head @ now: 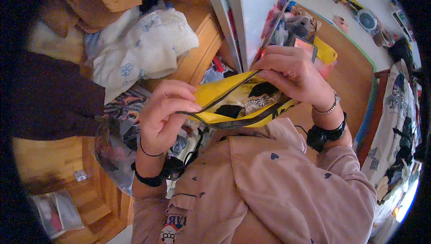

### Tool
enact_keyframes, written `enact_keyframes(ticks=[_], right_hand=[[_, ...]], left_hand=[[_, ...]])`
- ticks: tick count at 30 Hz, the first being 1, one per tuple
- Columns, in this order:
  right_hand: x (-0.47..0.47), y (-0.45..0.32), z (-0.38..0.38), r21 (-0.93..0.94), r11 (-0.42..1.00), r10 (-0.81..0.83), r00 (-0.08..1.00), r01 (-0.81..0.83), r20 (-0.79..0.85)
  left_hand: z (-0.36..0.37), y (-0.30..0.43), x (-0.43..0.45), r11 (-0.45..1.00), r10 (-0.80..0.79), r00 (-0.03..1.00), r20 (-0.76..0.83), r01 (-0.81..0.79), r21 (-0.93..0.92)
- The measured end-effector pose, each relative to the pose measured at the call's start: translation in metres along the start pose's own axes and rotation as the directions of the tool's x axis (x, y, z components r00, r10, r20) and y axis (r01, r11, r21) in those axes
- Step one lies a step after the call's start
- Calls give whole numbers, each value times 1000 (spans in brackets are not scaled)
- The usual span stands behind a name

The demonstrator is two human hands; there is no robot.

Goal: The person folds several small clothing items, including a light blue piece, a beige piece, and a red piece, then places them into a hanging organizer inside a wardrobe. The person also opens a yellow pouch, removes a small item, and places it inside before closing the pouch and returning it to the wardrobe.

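A yellow zippered pouch (pixel 219 90) with dark edging is stretched between my two hands, its mouth gaping. My left hand (pixel 168 109) pinches one end of the opening between thumb and fingers. At the other end, my right hand (pixel 293 72) grips the rim near the zipper. Inside the pouch lie black items and a patterned brown-and-white cloth item (pixel 257 104); what exactly they are cannot be told. The pouch is just in front of my pink top with dark hearts (pixel 286 183).
A white towel with blue flowers (pixel 148 45) lies at a wooden drawer's edge (pixel 198 52). Patterned clothes (pixel 129 104) are below it. A clear zip bag (pixel 59 212) and a small box (pixel 80 175) rest in wooden compartments. Clothes (pixel 387 122) cover a surface at right.
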State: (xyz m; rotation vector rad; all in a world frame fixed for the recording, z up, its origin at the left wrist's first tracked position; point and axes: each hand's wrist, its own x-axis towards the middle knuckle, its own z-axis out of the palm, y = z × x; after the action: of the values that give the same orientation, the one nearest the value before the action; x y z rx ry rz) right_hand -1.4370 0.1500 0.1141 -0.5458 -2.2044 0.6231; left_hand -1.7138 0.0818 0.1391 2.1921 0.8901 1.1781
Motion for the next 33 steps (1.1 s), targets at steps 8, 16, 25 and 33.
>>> enact_keyframes(ticks=[8,16,25,33], right_hand=[[-25,-14,-11,-66,990,113,985,-122,-127],[-33,-20,-8,-16,974,218,953,-226,-209],[-35,-16,-7,55,960,276,887,-275,-369],[-26,-10,-17,117,941,334,809,-318,-484]], left_hand=[[11,-7,5,999,-50,994,98,50,-1],[14,-9,11,977,-139,987,86,123,174],[30,-17,16,971,-225,970,97,214,109],[60,-32,3,883,-391,908,151,417,-216]])
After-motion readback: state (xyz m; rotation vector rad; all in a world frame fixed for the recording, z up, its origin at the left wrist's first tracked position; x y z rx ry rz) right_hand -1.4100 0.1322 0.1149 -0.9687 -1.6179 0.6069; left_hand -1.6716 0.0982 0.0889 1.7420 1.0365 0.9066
